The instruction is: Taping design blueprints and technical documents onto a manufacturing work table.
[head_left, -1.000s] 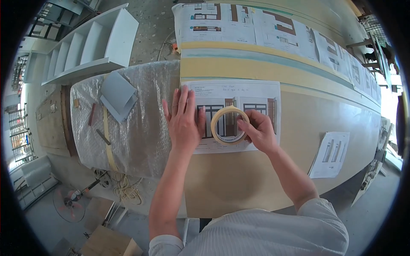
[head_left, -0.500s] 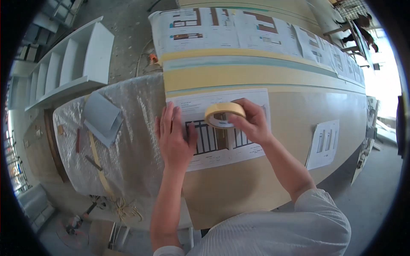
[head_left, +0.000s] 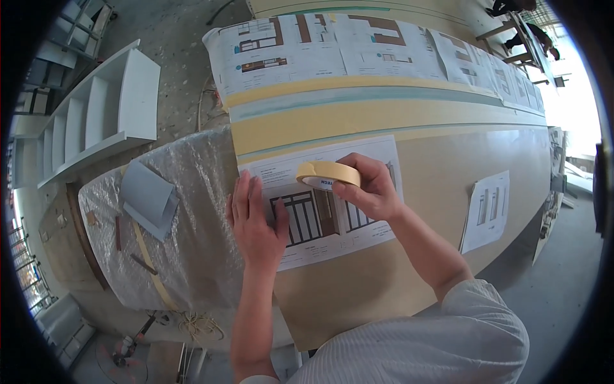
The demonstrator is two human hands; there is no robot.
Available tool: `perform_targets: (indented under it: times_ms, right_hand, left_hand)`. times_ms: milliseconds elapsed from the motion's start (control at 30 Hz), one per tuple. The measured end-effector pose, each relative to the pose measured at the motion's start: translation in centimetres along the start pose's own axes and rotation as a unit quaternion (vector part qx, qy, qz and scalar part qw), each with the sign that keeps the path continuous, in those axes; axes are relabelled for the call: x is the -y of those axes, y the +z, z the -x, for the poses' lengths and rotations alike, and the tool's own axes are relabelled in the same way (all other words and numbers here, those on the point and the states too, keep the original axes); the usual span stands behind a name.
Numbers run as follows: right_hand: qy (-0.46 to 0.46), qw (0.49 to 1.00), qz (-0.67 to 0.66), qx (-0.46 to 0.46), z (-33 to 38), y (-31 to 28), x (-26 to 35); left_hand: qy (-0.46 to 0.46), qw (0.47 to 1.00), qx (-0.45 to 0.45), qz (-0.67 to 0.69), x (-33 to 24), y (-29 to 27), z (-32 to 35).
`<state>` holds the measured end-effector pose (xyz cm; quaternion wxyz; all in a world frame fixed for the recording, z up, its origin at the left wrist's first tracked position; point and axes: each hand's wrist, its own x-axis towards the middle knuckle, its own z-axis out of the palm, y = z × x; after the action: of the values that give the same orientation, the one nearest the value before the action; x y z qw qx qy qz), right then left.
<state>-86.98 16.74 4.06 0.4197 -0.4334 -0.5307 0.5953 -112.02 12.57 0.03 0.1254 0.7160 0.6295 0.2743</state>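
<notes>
While L hand [head_left: 259,230] lies flat w/ thumb apart at left of drawing sheet [head_left: 313,211], R hand [head_left: 371,189] clamps tape roll [head_left: 326,169], tilted over it. Best press L palm evenly so sheet can't slip.

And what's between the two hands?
The head view shows a roll of tape, held in the right hand, and printed paper below it, reaching to the left hand.

Printed drawings [head_left: 314,216] lie on the tan board [head_left: 438,185]

Workshop — white shelf unit [head_left: 97,112], printed drawings [head_left: 300,61], large panel [head_left: 438,185]
</notes>
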Motion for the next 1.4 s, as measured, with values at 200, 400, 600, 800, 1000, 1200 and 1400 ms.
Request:
perform_targets:
  times_ms: [200,400,600,800,1000,1200,1400]
  right_hand:
    - [-0.069,0.996,0.029,0.056,-0.4,0.1,0.7]
    - [-0.095,0.991,0.056,0.072,0.2,-0.3,1.2]
    - [-0.017,0.988,-0.055,0.143,0.2,0.8,4.3]
    - [0.054,0.977,-0.163,0.128,1.2,1.2,4.8]
    - [0.212,0.946,-0.213,0.122,2.5,0.0,3.8]
    - [-0.058,0.996,0.074,0.007,2.6,4.1,4.4]
    - [-0.225,0.901,0.348,0.130,4.2,2.3,4.2]
  left_hand:
    - [0.021,0.998,-0.053,-0.012,-0.2,-1.5,-0.3]
    - [-0.010,0.970,-0.081,0.228,-4.8,-3.6,-1.9]
    - [0.068,0.939,0.040,0.336,-6.4,-7.8,-2.8]
    - [0.051,0.924,0.073,0.371,-6.2,-8.6,-2.2]
    - [0.036,0.941,0.121,0.315,-6.7,-8.0,-1.7]
    - [0.024,0.968,-0.017,0.248,-3.9,-6.4,-0.6]
    - [-0.226,0.835,-0.018,0.501,-4.6,-6.3,-0.8]
